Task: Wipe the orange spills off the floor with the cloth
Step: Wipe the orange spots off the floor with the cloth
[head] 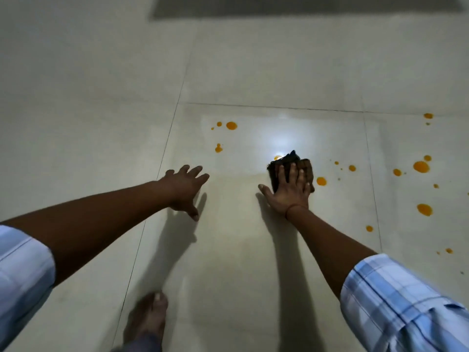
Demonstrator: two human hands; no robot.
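My right hand [289,193] presses flat on a dark brown cloth [305,165] on the pale tiled floor [228,250]. The cloth's far edge touches a small orange drop [277,157] under a bright light reflection. More orange spills lie around it: a drop just right of the cloth [321,181], a cluster at the far left [231,125] with another drop [218,148], and several larger spots to the right [421,166], [424,209]. My left hand [184,190] rests on the floor with fingers spread and holds nothing.
My bare foot [148,318] stands on the tile near the bottom edge. A dark band [291,6] runs along the top of the view. Grout lines [253,105] cross the floor ahead of the spills.
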